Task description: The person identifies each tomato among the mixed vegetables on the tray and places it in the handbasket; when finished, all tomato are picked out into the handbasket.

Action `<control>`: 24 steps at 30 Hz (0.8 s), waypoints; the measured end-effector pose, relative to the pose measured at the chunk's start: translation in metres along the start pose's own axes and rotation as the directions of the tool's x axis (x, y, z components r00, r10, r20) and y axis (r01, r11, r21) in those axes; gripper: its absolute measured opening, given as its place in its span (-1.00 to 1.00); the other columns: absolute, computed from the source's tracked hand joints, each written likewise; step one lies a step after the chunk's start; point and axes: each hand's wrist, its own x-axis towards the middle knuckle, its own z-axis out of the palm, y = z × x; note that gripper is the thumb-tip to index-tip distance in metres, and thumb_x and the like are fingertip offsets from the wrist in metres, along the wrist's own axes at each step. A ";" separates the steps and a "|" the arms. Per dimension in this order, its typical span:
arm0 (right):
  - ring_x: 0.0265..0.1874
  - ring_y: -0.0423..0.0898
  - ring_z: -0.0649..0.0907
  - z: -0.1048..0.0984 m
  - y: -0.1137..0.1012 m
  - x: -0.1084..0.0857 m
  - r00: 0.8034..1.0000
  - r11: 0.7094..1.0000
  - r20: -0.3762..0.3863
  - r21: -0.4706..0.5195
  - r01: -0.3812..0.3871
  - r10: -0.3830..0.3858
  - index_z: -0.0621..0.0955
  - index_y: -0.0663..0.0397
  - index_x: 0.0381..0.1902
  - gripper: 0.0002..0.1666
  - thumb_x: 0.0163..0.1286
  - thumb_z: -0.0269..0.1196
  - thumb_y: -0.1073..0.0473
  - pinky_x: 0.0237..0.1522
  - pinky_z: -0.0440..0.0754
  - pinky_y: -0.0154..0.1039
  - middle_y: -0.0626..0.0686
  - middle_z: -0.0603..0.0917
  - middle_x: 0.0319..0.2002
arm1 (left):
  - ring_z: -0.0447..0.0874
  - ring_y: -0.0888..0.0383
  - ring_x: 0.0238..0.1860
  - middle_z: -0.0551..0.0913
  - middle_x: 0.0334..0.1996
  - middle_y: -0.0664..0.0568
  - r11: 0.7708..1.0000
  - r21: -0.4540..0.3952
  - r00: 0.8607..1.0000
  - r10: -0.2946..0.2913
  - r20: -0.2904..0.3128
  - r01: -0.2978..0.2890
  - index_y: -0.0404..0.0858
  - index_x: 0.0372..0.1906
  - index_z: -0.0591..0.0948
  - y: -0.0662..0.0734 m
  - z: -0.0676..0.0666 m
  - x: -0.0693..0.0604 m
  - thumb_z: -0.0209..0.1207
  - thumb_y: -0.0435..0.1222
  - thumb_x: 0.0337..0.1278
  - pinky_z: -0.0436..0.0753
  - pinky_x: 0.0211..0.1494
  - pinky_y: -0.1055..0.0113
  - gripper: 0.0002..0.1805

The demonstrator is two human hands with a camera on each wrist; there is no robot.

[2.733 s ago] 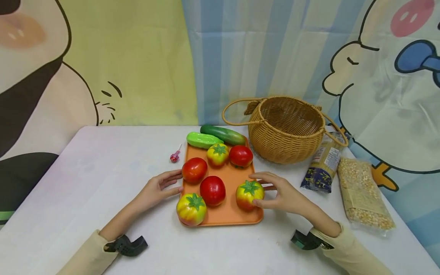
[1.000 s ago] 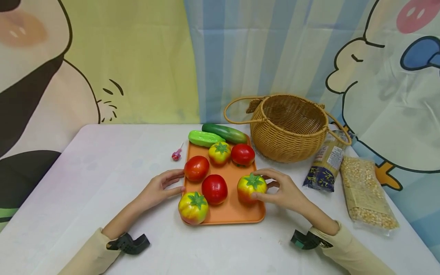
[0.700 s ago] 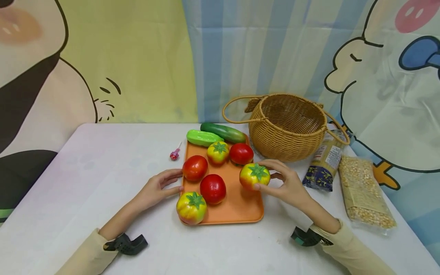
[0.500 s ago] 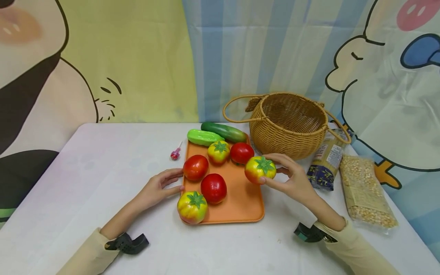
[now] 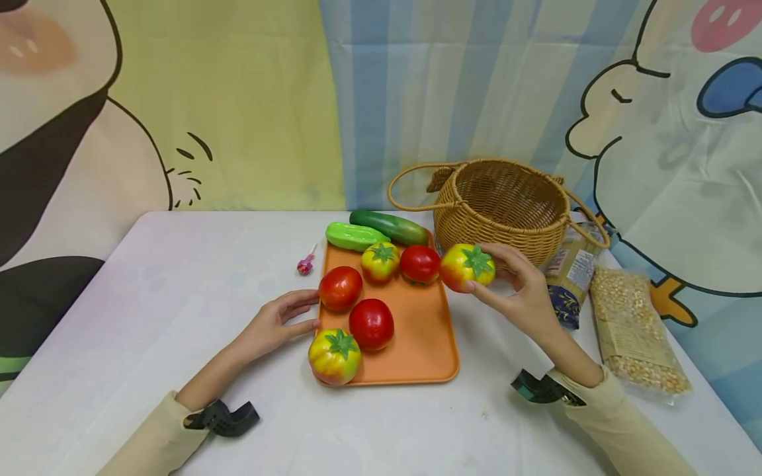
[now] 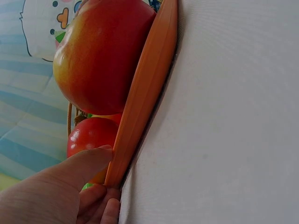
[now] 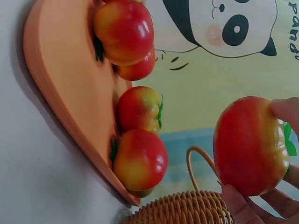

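The head view shows the right hand [image 5: 524, 294] grasping a yellow-red tomato [image 5: 467, 268] between thumb and fingers, its green leaf turned up and to the right. This tomato appears by the tray's right edge, in front of the basket [image 5: 491, 231]. In the right wrist view it is held apart from everything on the tray [image 5: 419, 344], thumb on one side and fingers on the other.

The left hand [image 5: 270, 330] is relaxed, its fingers loosely bent, and it touches the tray's left edge. In the left wrist view the thumb tip rests against the orange tray wall.

On the tray are a left red tomato [image 5: 340, 289], just beside the left fingertips, a middle red tomato [image 5: 372, 324] and a rear red tomato [image 5: 420, 263]. A front yellow tomato [image 5: 335, 357] sits at the near left corner, and a rear yellow tomato [image 5: 380, 262] beside the rear red one. At the far end lie a pale cucumber [image 5: 356, 236] and a dark cucumber [image 5: 395, 228].

Left of the tray, a lollipop [image 5: 305, 266] lies on the worktop [image 5: 178, 284]. On the right are a packet [image 5: 568, 281] and a grain bag [image 5: 637, 330].
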 end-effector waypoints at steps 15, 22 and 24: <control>0.03 -0.17 0.58 -0.007 0.004 0.018 0.993 0.999 -0.114 0.026 0.028 -0.025 0.50 0.43 0.17 -0.28 -0.03 0.34 0.69 -0.04 0.62 -0.53 0.04 0.52 0.13 | 0.46 -0.18 0.28 0.45 0.28 -0.30 1.000 -0.008 1.000 -0.022 -0.002 0.022 -0.43 0.32 0.39 0.000 0.000 0.001 0.35 -0.36 0.12 0.48 0.30 0.19 -0.34; -0.03 -0.19 0.58 -0.007 0.007 0.028 0.984 0.999 -0.176 -0.012 0.031 -0.033 0.51 0.42 0.17 -0.29 -0.02 0.37 0.65 -0.08 0.62 -0.56 0.03 0.54 0.12 | 0.46 -0.18 0.28 0.46 0.27 -0.30 1.000 -0.003 1.000 -0.018 -0.005 0.018 -0.44 0.31 0.40 0.001 0.001 0.001 0.35 -0.36 0.11 0.47 0.31 0.17 -0.34; -0.05 -0.19 0.59 -0.007 0.007 0.031 0.982 1.000 -0.187 -0.012 0.023 -0.024 0.52 0.39 0.18 -0.30 0.00 0.37 0.63 -0.10 0.62 -0.56 0.03 0.54 0.11 | 0.46 -0.18 0.28 0.47 0.27 -0.30 1.000 -0.003 1.000 -0.015 -0.006 0.015 -0.44 0.31 0.40 0.001 0.001 0.000 0.35 -0.36 0.11 0.47 0.31 0.17 -0.34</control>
